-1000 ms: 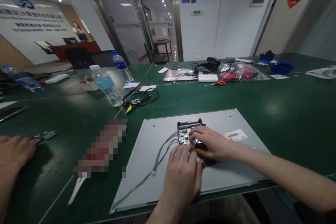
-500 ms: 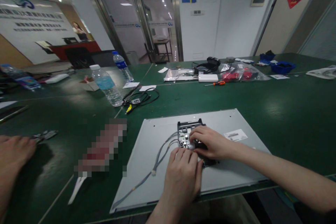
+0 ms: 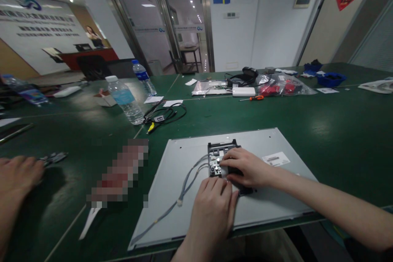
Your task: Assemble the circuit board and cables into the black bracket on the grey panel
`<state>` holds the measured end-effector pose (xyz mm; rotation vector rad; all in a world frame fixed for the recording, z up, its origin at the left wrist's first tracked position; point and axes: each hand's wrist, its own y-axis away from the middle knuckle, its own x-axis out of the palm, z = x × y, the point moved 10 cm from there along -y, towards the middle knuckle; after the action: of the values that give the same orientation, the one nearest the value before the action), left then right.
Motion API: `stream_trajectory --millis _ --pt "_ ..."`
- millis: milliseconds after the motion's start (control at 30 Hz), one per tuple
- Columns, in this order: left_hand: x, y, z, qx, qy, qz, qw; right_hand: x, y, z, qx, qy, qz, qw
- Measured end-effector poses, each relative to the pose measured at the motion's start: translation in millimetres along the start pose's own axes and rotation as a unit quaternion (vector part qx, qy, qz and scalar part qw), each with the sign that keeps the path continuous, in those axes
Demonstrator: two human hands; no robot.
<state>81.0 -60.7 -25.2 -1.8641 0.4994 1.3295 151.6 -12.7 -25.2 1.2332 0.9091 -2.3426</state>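
Note:
A flat pale-grey metal-backed panel (image 3: 270, 196) lies on the green table in front of me. On its middle sits a black bracket (image 3: 223, 145) carrying a small circuit board (image 3: 215, 168) with silvery round parts. My right hand (image 3: 245, 166) spans the bracket from the right, fingers bent onto the board's right part and thumb lower down. My left hand (image 3: 211, 202) rests at the bracket's near edge, fingers curled and close together; their tips are partly hidden. Grey cables (image 3: 184, 188) run from the board's left side across the panel toward its near left corner.
At far left another person's hand (image 3: 20, 176) lies beside a dark metal tool (image 3: 55, 158). A pixelated reddish item (image 3: 119, 172) lies left of the panel. Farther back are water bottles (image 3: 125, 100), a black cable (image 3: 172, 114), an orange-handled screwdriver (image 3: 256, 98) and plastic bags (image 3: 282, 84).
My left hand has drawn slightly down toward me, showing more of the circuit board. My right hand stays almost in place on the bracket. The panel looks unmoved.

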Motion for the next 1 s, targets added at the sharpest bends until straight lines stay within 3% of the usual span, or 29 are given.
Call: stream_trajectory --millis 433,633,1000 --pt "1.2 13.6 -1.4 0.024 0.022 -0.010 0.999 1.2 -0.2 -4.2 -0.001 0.019 -0.026 0.999" --pt "0.9 13.6 -5.1 0.039 0.018 -0.008 0.999 -1.5 0.3 -6.4 0.030 -0.002 -0.028 0.999" --pt "-1.6 12.8 -4.7 0.026 0.031 -0.007 0.999 -3.0 -1.7 -0.8 0.020 -0.012 -0.024 0.999"
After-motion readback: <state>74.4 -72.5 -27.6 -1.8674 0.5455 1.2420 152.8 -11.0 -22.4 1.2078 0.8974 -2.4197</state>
